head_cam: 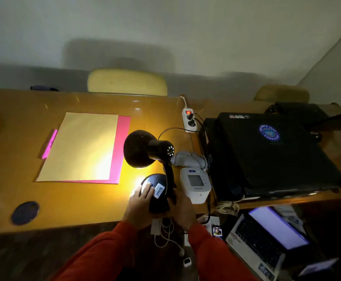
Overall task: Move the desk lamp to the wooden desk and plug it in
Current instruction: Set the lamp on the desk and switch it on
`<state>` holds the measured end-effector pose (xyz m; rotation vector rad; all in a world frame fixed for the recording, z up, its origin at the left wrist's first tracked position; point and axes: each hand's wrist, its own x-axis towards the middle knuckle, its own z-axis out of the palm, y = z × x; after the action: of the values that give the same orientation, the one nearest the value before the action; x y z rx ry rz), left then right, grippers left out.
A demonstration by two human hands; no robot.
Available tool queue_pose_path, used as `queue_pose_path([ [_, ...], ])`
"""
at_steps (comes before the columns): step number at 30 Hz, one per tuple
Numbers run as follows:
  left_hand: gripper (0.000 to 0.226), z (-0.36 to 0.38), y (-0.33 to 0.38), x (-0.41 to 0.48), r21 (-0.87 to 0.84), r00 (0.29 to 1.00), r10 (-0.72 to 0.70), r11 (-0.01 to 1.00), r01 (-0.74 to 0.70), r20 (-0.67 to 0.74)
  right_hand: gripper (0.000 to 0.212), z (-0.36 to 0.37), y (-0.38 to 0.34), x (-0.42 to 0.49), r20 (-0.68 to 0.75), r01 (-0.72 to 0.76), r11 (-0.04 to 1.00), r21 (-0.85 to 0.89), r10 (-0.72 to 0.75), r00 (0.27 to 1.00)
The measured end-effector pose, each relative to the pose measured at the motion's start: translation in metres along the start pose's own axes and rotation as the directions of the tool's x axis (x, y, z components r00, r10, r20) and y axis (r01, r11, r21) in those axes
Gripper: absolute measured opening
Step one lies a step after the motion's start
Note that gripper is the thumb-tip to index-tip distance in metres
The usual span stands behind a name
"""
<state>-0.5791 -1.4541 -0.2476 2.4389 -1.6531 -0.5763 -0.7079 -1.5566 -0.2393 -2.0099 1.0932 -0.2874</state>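
Note:
A black desk lamp stands lit on the wooden desk, near its front edge. Its shade points left and throws yellow light on the desk. My left hand grips the left side of the round lamp base. My right hand holds the base's right side, by the foot of the neck. The lamp's black cord loops back to a white power strip with a red lit switch, where black plugs sit in the sockets.
A tan envelope on a pink folder and a pink pen lie left of the lamp. A white blood pressure monitor stands right of the base. Further right lie stacked black laptops. An open laptop sits lower right. A dark oval disc lies front left.

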Motion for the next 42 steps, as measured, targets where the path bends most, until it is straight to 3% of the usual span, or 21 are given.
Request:
queue_pose_path([
  [2, 0.082, -0.008, 0.003, -0.002, 0.056, 0.999, 0.011, 0.998, -0.013, 0.04, 0.033, -0.001, 0.0, 0.0, 0.012, 0.005, 1.0, 0.001, -0.005, 1.0],
  [8, 0.079, -0.016, 0.014, -0.006, 0.119, 1.0, 0.016, 0.993, -0.013, -0.024, 0.036, -0.006, -0.005, -0.003, 0.055, -0.03, 0.999, -0.034, 0.032, 0.998],
  [12, 0.056, -0.027, 0.014, -0.015, 0.179, 0.998, 0.056, 0.983, -0.048, -0.039, 0.04, -0.011, -0.013, -0.008, 0.11, -0.016, 0.997, -0.076, 0.025, 0.994],
  [18, 0.046, -0.025, 0.009, -0.041, 0.049, 0.998, -0.056, 0.997, 0.054, 0.039, 0.037, -0.02, -0.02, -0.028, 0.183, -0.039, 0.98, -0.195, 0.075, 0.98],
  [22, 0.044, -0.037, 0.005, -0.065, -0.015, 0.997, -0.059, 0.998, 0.059, 0.046, 0.035, -0.033, -0.035, -0.042, 0.194, 0.044, 0.971, -0.236, 0.003, 0.981],
  [31, 0.041, -0.1, -0.006, -0.117, 0.024, 0.993, -0.068, 0.997, 0.071, -0.094, 0.027, -0.084, -0.105, -0.072, 0.055, 0.159, 0.946, -0.284, -0.15, 0.987],
  [42, 0.055, -0.195, -0.002, -0.207, 0.098, 0.941, -0.041, 0.992, 0.078, -0.335, 0.052, -0.134, -0.187, -0.151, -0.012, 0.266, 0.895, -0.358, -0.289, 0.957],
])
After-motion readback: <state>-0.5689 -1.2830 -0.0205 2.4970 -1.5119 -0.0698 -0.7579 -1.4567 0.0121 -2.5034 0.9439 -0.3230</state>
